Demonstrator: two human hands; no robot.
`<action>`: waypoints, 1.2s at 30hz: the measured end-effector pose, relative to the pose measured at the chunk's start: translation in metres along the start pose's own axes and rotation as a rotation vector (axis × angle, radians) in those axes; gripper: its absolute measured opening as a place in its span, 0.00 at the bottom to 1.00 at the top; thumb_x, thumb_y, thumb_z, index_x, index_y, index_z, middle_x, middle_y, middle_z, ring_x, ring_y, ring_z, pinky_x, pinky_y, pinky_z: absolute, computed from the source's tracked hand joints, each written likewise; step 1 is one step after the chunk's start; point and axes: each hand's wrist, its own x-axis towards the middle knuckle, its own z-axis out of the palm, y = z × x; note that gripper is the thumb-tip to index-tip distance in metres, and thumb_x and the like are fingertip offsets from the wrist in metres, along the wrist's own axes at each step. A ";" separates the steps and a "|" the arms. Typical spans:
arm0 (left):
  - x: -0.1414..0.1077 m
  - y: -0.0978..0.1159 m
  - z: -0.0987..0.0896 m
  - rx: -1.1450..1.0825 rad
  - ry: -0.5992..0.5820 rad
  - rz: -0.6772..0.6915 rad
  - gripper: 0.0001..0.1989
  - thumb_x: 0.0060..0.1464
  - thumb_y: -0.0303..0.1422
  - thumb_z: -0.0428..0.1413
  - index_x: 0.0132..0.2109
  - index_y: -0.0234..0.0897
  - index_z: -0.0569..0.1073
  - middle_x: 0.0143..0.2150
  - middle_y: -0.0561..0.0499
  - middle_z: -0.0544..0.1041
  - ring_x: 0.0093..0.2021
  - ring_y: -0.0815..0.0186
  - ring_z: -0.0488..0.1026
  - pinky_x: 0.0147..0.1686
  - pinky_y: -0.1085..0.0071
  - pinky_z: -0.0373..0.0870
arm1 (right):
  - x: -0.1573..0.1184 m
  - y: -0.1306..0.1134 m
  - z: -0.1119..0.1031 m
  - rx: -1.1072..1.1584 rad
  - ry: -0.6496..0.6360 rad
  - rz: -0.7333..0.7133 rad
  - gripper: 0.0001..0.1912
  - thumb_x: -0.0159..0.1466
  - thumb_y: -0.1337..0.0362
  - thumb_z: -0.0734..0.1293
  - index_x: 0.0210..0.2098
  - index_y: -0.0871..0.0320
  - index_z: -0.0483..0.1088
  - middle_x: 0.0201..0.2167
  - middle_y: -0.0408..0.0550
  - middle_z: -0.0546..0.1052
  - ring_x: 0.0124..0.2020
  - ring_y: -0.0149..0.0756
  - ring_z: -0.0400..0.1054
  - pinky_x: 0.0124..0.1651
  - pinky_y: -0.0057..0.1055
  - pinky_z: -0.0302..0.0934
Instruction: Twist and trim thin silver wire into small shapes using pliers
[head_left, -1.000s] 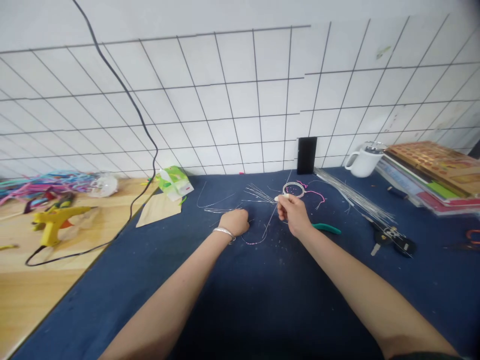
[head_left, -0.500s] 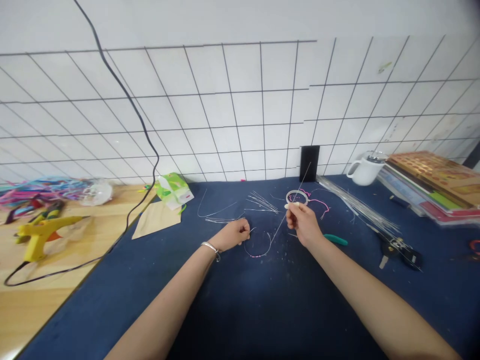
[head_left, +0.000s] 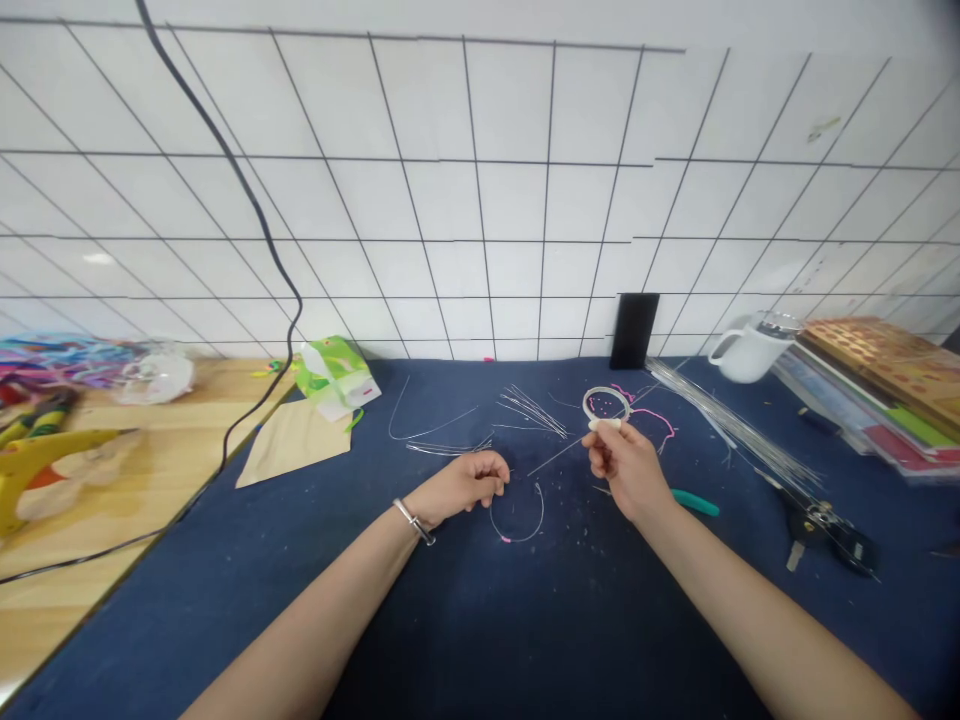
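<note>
Since the earlier frame, the straight wire (head_left: 555,457) has tilted lower and its near end has come apart from the tip of the beaded wire (head_left: 506,540). That curved wire hangs or lies between the hands, one end pinched in the left hand's (head_left: 465,485) closed fingertips; the right hand (head_left: 626,465) pinches the straight wire before the bead dish (head_left: 606,390). Whether it carries a bead is too fine to tell. Both curve ends are best kept raised. Loose wires (head_left: 532,412) behind and green-handled pliers (head_left: 696,502) by the right wrist could snag.
</note>
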 end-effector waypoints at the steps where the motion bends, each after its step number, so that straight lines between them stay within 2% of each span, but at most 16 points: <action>1: 0.000 -0.001 -0.001 -0.008 -0.008 0.008 0.08 0.47 0.29 0.50 0.37 0.36 0.69 0.31 0.52 0.72 0.24 0.73 0.66 0.18 0.81 0.56 | -0.001 0.000 0.001 0.002 -0.003 0.003 0.10 0.55 0.57 0.67 0.31 0.57 0.67 0.26 0.44 0.73 0.19 0.26 0.60 0.18 0.24 0.50; 9: -0.003 0.000 0.001 -0.226 -0.005 0.126 0.05 0.51 0.31 0.52 0.35 0.34 0.67 0.31 0.50 0.71 0.26 0.72 0.67 0.22 0.78 0.61 | -0.016 0.002 0.017 0.028 -0.009 0.053 0.09 0.55 0.59 0.67 0.33 0.56 0.67 0.32 0.47 0.75 0.21 0.27 0.61 0.20 0.25 0.51; 15: -0.005 0.008 0.006 -0.379 0.069 0.208 0.07 0.52 0.34 0.53 0.34 0.33 0.67 0.30 0.50 0.70 0.26 0.72 0.67 0.25 0.76 0.63 | -0.031 0.008 0.031 0.102 0.000 0.137 0.08 0.54 0.61 0.68 0.32 0.55 0.67 0.30 0.45 0.75 0.22 0.27 0.61 0.21 0.26 0.51; 20: -0.007 0.013 0.006 -0.465 0.179 0.222 0.08 0.52 0.35 0.54 0.34 0.34 0.67 0.29 0.51 0.71 0.26 0.72 0.68 0.26 0.76 0.63 | -0.036 0.012 0.035 0.145 -0.013 0.201 0.08 0.54 0.61 0.68 0.33 0.55 0.68 0.32 0.46 0.76 0.22 0.28 0.61 0.21 0.26 0.51; 31: -0.009 0.017 0.011 -0.611 0.276 0.240 0.07 0.51 0.34 0.55 0.35 0.33 0.68 0.30 0.50 0.72 0.27 0.72 0.68 0.29 0.75 0.65 | -0.046 0.022 0.041 0.196 -0.049 0.275 0.08 0.53 0.62 0.68 0.32 0.55 0.68 0.31 0.47 0.75 0.21 0.28 0.60 0.21 0.26 0.51; 36: -0.008 0.016 0.013 -0.735 0.319 0.240 0.09 0.49 0.32 0.57 0.39 0.34 0.70 0.32 0.50 0.72 0.28 0.72 0.69 0.30 0.75 0.66 | -0.052 0.029 0.044 0.195 -0.064 0.308 0.07 0.53 0.62 0.68 0.32 0.55 0.68 0.31 0.46 0.75 0.20 0.27 0.60 0.21 0.26 0.50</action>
